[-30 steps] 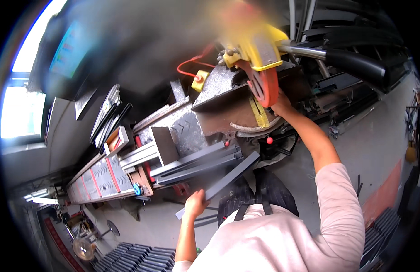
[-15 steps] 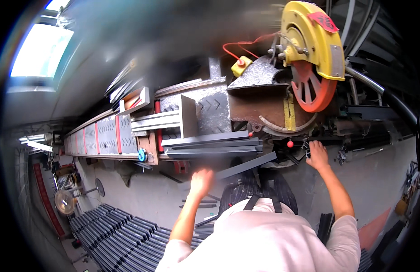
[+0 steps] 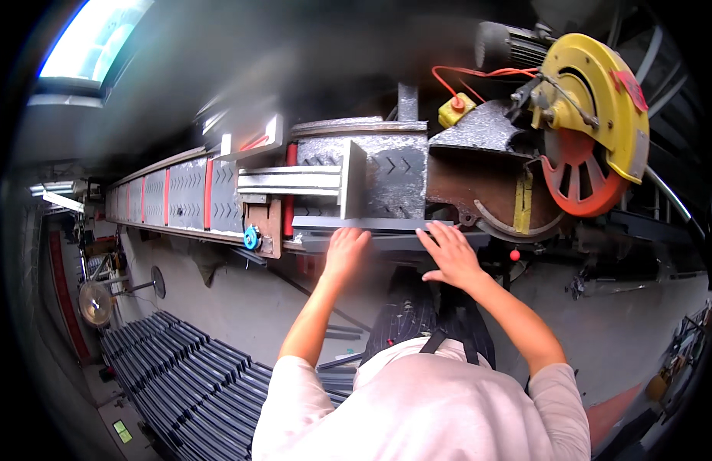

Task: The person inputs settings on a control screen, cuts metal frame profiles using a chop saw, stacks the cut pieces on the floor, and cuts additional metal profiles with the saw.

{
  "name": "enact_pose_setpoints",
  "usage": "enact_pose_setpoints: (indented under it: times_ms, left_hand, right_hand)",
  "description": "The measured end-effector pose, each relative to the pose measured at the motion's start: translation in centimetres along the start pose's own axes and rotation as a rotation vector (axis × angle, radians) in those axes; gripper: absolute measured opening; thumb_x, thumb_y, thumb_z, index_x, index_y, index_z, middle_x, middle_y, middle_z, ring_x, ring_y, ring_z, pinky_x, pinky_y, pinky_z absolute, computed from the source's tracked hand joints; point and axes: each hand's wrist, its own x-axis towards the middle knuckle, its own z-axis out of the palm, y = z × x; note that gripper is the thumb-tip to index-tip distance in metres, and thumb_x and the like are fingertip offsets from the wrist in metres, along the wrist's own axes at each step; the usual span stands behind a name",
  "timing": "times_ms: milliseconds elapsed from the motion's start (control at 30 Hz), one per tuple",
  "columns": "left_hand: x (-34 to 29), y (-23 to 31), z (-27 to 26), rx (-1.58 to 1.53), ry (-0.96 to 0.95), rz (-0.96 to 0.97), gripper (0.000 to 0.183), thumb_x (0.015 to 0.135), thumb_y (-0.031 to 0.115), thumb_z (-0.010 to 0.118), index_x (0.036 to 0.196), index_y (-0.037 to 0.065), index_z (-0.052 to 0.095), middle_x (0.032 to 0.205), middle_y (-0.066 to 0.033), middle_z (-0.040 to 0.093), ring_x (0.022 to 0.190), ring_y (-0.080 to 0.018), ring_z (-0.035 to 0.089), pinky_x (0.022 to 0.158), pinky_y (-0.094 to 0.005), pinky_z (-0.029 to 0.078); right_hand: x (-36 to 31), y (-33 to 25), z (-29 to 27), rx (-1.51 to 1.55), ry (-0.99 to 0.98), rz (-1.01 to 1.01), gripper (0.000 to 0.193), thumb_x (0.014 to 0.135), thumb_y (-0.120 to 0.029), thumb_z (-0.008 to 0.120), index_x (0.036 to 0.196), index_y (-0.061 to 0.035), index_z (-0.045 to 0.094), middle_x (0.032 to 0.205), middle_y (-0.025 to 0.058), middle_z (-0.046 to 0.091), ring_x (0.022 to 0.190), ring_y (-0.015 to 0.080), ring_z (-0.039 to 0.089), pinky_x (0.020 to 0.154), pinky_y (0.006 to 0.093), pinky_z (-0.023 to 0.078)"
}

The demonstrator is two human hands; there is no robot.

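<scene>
Several grey bars (image 3: 402, 224) lie side by side along the front edge of the saw bench, right in front of me. My left hand (image 3: 346, 255) rests over the left half of these bars, its fingers stretched out and the thumb hidden. Near their right end, my right hand (image 3: 454, 260) lies with fingers spread and thumb apart, touching the bars and holding nothing. Behind the bars stands a pale metal stop block (image 3: 353, 180) on the bench. To the right is a cut-off saw with a yellow guard (image 3: 598, 92) and an orange-red wheel (image 3: 575, 180).
A long roller table (image 3: 187, 196) runs off to the left, with a blue knob (image 3: 252, 237) at its front. A yellow switch box (image 3: 456, 110) sits behind the saw base. Many dark bars (image 3: 194, 384) are stacked on the floor at lower left, near a fan (image 3: 95, 303).
My right hand has moved left from beside the saw onto the bars. The left hand has risen to the bars, and the loose slanted bar beside it no longer hangs in front of the bench.
</scene>
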Motion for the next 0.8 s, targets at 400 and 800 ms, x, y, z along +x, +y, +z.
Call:
enact_pose_setpoints:
  times_ms: [400,800]
  left_hand:
    - [-5.3,8.5,7.7,-1.924,-0.346,-1.143,0.071,0.087,0.046,0.069,0.126,-0.008,0.046,0.127,-0.02,0.052,0.121,-0.0282,0.049,0.104,-0.0415,0.04]
    - [-0.2,10.3,11.5,-2.904,-0.067,-1.279,0.103,0.065,0.061,0.077,0.14,0.004,0.034,0.145,-0.0119,0.04,0.137,-0.0271,0.036,0.116,-0.0418,0.029]
  right_hand:
    - [6.8,1.5,6.3,-0.033,-0.323,0.087,0.102,0.056,-0.043,0.086,0.143,-0.0165,0.039,0.132,0.0198,0.047,0.12,0.0347,0.047,0.098,0.0457,0.039]
    - [10.9,5.8,6.3,0.284,-0.565,0.208,0.075,0.059,-0.06,0.079,0.104,-0.0012,0.068,0.099,0.0226,0.064,0.096,0.0364,0.061,0.086,0.0422,0.048]
